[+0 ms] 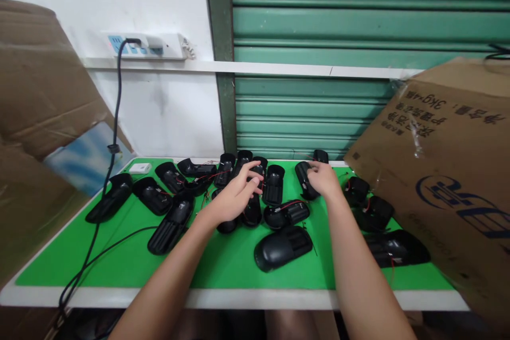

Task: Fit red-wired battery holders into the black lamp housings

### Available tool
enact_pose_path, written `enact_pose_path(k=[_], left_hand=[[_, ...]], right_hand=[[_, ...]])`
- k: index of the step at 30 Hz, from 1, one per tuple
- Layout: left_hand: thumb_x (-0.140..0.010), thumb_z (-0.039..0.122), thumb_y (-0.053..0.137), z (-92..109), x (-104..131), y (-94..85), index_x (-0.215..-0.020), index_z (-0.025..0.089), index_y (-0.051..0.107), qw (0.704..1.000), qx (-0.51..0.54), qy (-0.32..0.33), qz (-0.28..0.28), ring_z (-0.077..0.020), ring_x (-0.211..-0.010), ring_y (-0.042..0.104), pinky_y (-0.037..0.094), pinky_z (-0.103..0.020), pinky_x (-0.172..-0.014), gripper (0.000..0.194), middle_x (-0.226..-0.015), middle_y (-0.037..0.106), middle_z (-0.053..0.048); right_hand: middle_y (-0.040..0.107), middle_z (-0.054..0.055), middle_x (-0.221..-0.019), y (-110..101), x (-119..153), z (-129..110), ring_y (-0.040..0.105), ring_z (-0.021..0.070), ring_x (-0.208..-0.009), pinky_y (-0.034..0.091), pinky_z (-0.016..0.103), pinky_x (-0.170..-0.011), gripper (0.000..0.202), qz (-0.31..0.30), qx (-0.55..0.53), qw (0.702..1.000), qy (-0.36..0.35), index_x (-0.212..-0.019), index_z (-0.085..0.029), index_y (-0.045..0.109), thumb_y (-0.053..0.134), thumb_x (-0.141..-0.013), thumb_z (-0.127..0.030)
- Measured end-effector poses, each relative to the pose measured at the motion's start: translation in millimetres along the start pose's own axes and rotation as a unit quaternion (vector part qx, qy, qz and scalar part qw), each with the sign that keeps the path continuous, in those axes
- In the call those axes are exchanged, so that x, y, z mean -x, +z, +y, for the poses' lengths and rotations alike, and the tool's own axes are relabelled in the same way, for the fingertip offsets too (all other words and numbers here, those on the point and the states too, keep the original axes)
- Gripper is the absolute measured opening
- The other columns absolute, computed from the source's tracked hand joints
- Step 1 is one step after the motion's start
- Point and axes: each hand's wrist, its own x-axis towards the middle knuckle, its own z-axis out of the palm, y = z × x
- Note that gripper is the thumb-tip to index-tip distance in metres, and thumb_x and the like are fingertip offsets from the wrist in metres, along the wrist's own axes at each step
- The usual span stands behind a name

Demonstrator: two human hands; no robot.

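Observation:
Several black plastic housings with thin red wires lie on a green mat [131,260]. My left hand [238,191] hovers over the middle group with its fingers apart, holding nothing. Just right of its fingertips lies an upright-facing housing [274,185]. My right hand [322,178] has its fingers closed on the upper right edge of a black housing [305,179] near the back of the mat. In front of both hands, a larger smooth housing [282,248] rests by itself. Another long one [171,223] is left of my left forearm.
A cardboard box [446,170] leans in at the right, and another cardboard piece [40,117] stands at the left. A black cable [116,111] hangs from a power strip [147,45] across the mat's left side. A green shutter [319,26] is behind the table.

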Motion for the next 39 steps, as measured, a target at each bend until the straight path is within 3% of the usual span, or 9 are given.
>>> enact_pose_path(k=[3, 8, 11, 15, 18, 21, 26, 31, 39], left_hand=[[-0.102, 0.053, 0.033, -2, 0, -1.1, -0.150, 0.023, 0.034, 0.999, -0.033, 0.020, 0.005, -0.0171, -0.099, 0.069, 0.054, -0.035, -0.089, 0.056, -0.129, 0.059, -0.012], [-0.102, 0.051, 0.032, -1, 0, -4.2, -0.138, 0.020, 0.050, 0.996, -0.082, 0.035, 0.019, -0.0175, -0.097, 0.068, 0.052, -0.034, -0.090, 0.051, -0.118, 0.066, -0.009], [-0.102, 0.047, 0.038, 4, 1, -1.2, -0.125, 0.018, 0.062, 0.990, -0.131, 0.050, 0.002, -0.0171, -0.091, 0.066, 0.050, -0.032, -0.086, 0.045, -0.106, 0.069, -0.007], [-0.089, 0.046, 0.065, 10, 7, 7.3, -0.109, 0.020, 0.071, 0.968, -0.217, 0.107, -0.068, -0.0191, -0.094, 0.062, 0.046, -0.034, -0.089, 0.033, -0.097, 0.068, -0.005], [-0.076, 0.047, 0.080, 10, 11, 11.7, -0.098, 0.026, 0.076, 0.951, -0.262, 0.106, -0.125, -0.0240, -0.109, 0.058, 0.038, -0.044, -0.105, 0.031, -0.109, 0.065, -0.005], [-0.074, 0.040, 0.083, 10, 11, 13.0, -0.090, 0.029, 0.080, 0.944, -0.276, 0.086, -0.161, -0.0265, -0.116, 0.054, 0.032, -0.051, -0.111, 0.020, -0.120, 0.062, -0.005], [-0.082, 0.029, 0.077, 6, 8, 11.2, -0.087, 0.026, 0.081, 0.950, -0.236, 0.115, -0.169, -0.0238, -0.114, 0.059, 0.038, -0.047, -0.109, 0.007, -0.122, 0.064, -0.006], [-0.086, 0.036, 0.073, 6, 6, 3.5, -0.096, 0.023, 0.081, 0.969, -0.110, 0.179, -0.131, -0.0194, -0.109, 0.065, 0.051, -0.035, -0.102, 0.018, -0.120, 0.063, -0.011], [-0.086, 0.037, 0.074, 10, 4, -9.9, -0.094, 0.022, 0.080, 0.974, -0.104, 0.199, -0.013, -0.0193, -0.113, 0.064, 0.051, -0.037, -0.105, 0.018, -0.118, 0.066, -0.011]], right_hand=[[0.071, 0.018, -0.083, -2, 8, 0, 0.066, 0.0279, -0.086, 0.048, 0.041, -0.089, 0.026, 0.033, 0.077, 0.996, -0.014, -0.087, -0.013, 0.078, 0.064, -0.065, -0.017], [0.069, 0.016, -0.104, -14, 22, -9, 0.063, 0.0260, -0.093, 0.047, 0.039, -0.087, 0.035, 0.119, 0.192, 0.961, -0.159, -0.107, -0.016, 0.075, 0.054, -0.082, -0.026], [0.067, 0.011, -0.098, -13, 25, -12, 0.059, 0.0172, -0.078, 0.046, 0.031, -0.079, 0.039, 0.049, 0.140, 0.957, -0.250, -0.112, -0.016, 0.073, 0.044, -0.087, -0.023], [0.063, 0.008, -0.092, -6, 26, -11, 0.051, 0.0130, -0.070, 0.045, 0.029, -0.077, 0.045, -0.031, 0.095, 0.949, -0.300, -0.123, -0.017, 0.070, 0.042, -0.089, -0.023], [0.061, 0.007, -0.089, -4, 28, -7, 0.052, 0.0131, -0.071, 0.045, 0.029, -0.077, 0.047, -0.042, 0.077, 0.947, -0.308, -0.127, -0.019, 0.069, 0.042, -0.090, -0.024], [0.063, 0.007, -0.091, -3, 28, -5, 0.056, 0.0132, -0.076, 0.046, 0.029, -0.077, 0.046, -0.057, 0.046, 0.952, -0.299, -0.121, -0.019, 0.072, 0.042, -0.086, -0.020], [0.068, 0.008, -0.103, -3, 26, -5, 0.062, 0.0117, -0.075, 0.047, 0.025, -0.066, 0.042, -0.080, -0.065, 0.971, -0.217, -0.111, -0.017, 0.073, 0.048, -0.076, -0.022], [0.068, 0.005, -0.091, -11, 28, -13, 0.062, 0.0108, -0.072, 0.049, 0.024, -0.064, 0.041, -0.107, -0.260, 0.945, -0.167, -0.110, -0.017, 0.067, 0.062, -0.071, -0.029], [0.052, -0.001, -0.070, -22, 38, -24, 0.054, 0.0111, -0.071, 0.047, 0.027, -0.069, 0.040, -0.101, -0.446, 0.868, -0.192, -0.105, -0.022, 0.064, 0.067, -0.066, -0.025]])
